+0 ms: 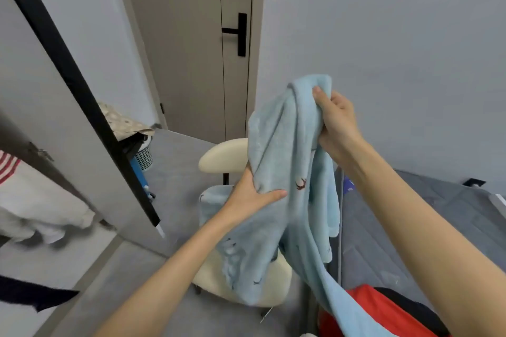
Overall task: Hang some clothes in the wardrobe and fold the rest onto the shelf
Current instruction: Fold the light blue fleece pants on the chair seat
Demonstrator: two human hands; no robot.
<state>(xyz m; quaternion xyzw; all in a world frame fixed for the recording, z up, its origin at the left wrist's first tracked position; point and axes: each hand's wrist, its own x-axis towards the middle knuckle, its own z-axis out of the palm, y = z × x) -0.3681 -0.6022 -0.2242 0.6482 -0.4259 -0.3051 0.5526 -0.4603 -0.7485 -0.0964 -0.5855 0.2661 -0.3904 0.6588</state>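
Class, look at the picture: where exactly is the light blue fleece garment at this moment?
In the head view, the light blue fleece garment hangs centre-right, held up by the right hand at its top and the left hand lower down, above the cream chair.

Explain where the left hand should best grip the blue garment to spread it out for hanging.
Judging by the folds, grip the top edge beside the right hand, coming from the left. The blue garment hangs bunched from that fist, while the left hand pinches it lower down, so a second top corner would likely open it.
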